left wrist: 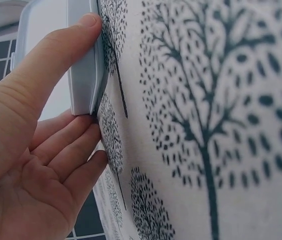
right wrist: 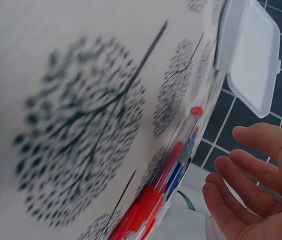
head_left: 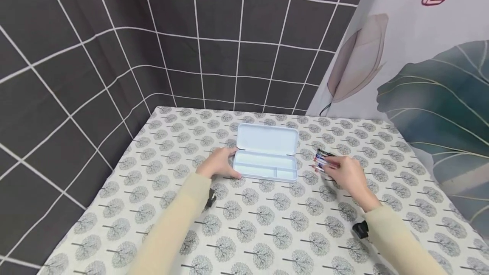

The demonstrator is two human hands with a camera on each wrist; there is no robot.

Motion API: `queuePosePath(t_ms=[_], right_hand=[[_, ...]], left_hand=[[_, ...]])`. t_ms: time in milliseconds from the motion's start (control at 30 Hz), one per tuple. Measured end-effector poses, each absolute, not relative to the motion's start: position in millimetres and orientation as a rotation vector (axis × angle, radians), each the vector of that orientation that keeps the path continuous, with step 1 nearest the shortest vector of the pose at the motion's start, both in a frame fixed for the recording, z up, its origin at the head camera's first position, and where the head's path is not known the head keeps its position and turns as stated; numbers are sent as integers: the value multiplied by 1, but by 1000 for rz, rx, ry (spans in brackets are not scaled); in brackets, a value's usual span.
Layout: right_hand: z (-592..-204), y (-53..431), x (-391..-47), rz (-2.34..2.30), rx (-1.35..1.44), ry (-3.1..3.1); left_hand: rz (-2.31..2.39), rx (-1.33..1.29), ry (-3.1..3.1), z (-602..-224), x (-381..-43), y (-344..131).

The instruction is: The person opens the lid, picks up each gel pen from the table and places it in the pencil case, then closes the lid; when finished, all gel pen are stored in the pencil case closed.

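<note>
A pale blue pencil case (head_left: pixel 255 172) lies on the patterned cloth with its lid (head_left: pixel 267 139) raised at the back. Its long and small compartments show no contents. My left hand (head_left: pixel 219 164) holds the case's left end, thumb along the front wall and fingertips at the end and rear corner. To the right of the case lie several pens side by side, among them a red pen (right wrist: pixel 148 202), a blue pen (right wrist: pixel 174 176) and a black one (head_left: pixel 323 152). Over them hovers my right hand (head_left: pixel 345 174), its fingers loosely bent and apart, holding nothing in the right wrist view.
A cloth printed with grey trees (head_left: pixel 244 220) covers the table. Behind and to the left hangs a dark curtain (head_left: pixel 217 54) with white grid lines. At the right stands a light curtain with large leaf prints (head_left: pixel 439 96).
</note>
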State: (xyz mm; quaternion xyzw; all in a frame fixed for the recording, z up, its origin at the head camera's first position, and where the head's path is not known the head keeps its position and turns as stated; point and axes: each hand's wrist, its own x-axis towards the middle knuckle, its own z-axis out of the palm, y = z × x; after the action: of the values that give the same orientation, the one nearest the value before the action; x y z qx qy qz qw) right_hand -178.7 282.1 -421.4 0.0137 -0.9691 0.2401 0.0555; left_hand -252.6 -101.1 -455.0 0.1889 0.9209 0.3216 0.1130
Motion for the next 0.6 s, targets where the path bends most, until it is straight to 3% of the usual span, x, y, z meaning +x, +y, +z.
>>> queuePosePath(t_ms=[600], right_hand=[[-428, 303, -171, 594, 70, -3083]], left_hand=[[989, 553, 2675, -453, -253, -104]])
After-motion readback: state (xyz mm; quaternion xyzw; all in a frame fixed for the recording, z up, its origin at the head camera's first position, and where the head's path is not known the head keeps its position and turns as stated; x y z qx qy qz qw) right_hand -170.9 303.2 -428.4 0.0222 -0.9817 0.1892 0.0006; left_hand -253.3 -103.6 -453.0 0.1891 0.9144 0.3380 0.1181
